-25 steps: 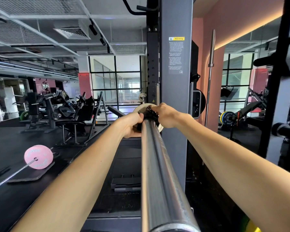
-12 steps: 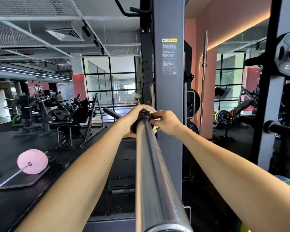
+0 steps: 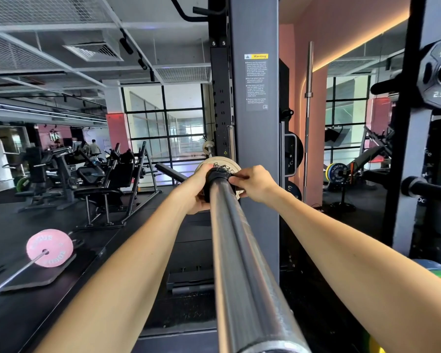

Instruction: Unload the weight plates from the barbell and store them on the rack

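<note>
Overhead-high, a long steel barbell sleeve (image 3: 242, 263) runs away beside the grey rack upright (image 3: 255, 138), its cream weight plate (image 3: 220, 165) locked on at the far end by a black collar (image 3: 218, 175). Both arms are outstretched; the left hand (image 3: 197, 192) grips the collar while the right hand (image 3: 255, 183) pinches its clasp, probably to free the plate.

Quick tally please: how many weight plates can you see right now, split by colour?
Cream plate on the barbell being unloaded: 1
Pink plate on the floor barbell: 1
Black 2.5 kg plate on the rack peg: 1
Blue-and-yellow plate in the background: 1
Total clearly visible: 4
</note>
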The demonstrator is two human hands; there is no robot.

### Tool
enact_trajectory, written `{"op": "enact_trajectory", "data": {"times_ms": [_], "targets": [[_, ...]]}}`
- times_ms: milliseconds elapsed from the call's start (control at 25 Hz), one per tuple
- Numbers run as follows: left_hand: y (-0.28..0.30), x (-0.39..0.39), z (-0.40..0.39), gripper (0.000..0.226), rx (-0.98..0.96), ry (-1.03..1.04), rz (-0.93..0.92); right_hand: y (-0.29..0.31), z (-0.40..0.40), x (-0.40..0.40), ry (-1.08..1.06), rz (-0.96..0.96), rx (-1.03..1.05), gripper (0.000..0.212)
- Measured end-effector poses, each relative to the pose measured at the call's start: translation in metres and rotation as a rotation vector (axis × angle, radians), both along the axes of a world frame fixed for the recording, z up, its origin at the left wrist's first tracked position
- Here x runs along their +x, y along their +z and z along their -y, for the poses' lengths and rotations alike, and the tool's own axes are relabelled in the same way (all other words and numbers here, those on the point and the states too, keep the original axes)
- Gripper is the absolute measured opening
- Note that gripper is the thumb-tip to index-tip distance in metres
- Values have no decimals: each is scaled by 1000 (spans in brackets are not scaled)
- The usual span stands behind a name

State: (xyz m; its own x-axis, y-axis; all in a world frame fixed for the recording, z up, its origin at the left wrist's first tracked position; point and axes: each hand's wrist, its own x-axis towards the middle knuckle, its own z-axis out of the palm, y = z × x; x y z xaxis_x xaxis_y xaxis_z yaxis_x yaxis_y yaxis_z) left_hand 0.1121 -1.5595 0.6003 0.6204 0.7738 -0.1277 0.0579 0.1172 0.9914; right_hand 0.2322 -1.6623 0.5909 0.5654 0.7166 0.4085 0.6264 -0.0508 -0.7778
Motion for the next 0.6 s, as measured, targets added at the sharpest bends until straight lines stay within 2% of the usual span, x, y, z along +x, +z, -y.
{"op": "enact_trajectory", "data": {"times_ms": [440,520,600], "targets": [[-3,-3,2,61,-4,-24,-34,-8,-1,0,-61,120,7,29],[1,-5,4,66,27,-14,-76,-5,0,3,-34,122,-16,32],[4,-11,9,74,176,37,-194,5,6,9,20,73,-70,40]]}}
